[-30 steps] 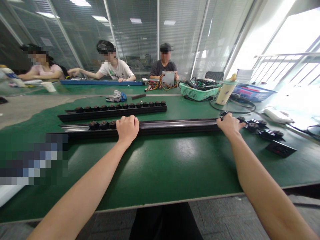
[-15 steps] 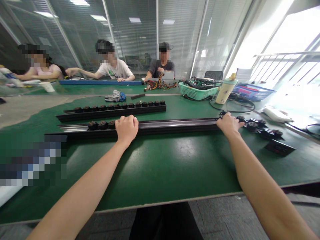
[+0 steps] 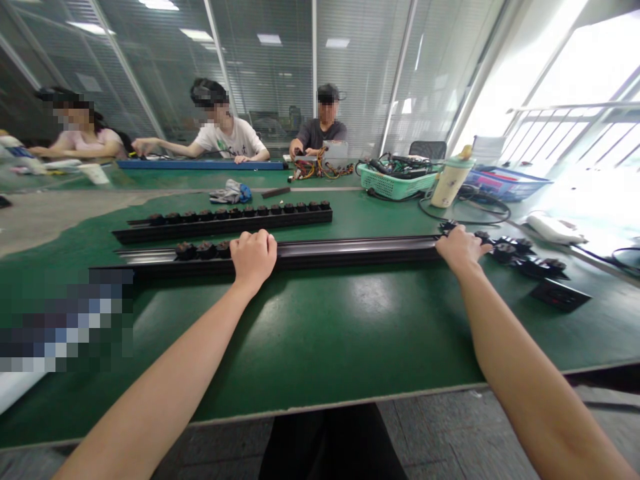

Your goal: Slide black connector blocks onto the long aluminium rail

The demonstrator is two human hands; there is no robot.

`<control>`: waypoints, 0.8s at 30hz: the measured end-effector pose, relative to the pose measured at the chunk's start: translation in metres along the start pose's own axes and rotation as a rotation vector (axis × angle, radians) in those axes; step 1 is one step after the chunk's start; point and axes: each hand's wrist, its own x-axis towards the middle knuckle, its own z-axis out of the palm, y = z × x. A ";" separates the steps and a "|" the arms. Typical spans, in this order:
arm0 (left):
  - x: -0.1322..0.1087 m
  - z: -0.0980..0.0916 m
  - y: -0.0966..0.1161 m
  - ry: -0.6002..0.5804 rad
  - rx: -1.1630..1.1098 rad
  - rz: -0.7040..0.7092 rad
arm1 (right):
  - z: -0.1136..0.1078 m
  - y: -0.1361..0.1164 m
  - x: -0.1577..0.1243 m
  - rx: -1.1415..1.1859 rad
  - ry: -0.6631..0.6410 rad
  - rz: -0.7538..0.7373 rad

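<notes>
A long black metal rail [image 3: 350, 249] with a shiny channel lies across the green table. Several round black socket-like modules [image 3: 206, 250] sit in its left part. My left hand [image 3: 254, 257] is closed over the rail, just right of these modules, and hides the part beneath it. At the rail's right end my right hand [image 3: 461, 247] has its fingers bent down and its little finger sticking out; what they grip is hidden. Loose black modules [image 3: 505, 250] lie right beside it. Behind, a second black rail [image 3: 225, 229] carries a full row of similar modules.
A flat black plate [image 3: 560, 295] lies at the right. Farther back are a green basket [image 3: 397, 183] of cables, a cream bottle [image 3: 451, 181], a blue bin [image 3: 510, 183] and grey-blue gloves [image 3: 231, 193]. Three people sit across the table, one near a wired metal box [image 3: 336, 153].
My right hand has shifted slightly to the right at the rail's end. My left hand and the rail look unmoved. Across the table, one person's hands have moved near the wired box.
</notes>
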 end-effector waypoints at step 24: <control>-0.001 -0.001 0.000 0.000 -0.004 0.000 | 0.002 0.005 0.002 0.028 0.011 0.023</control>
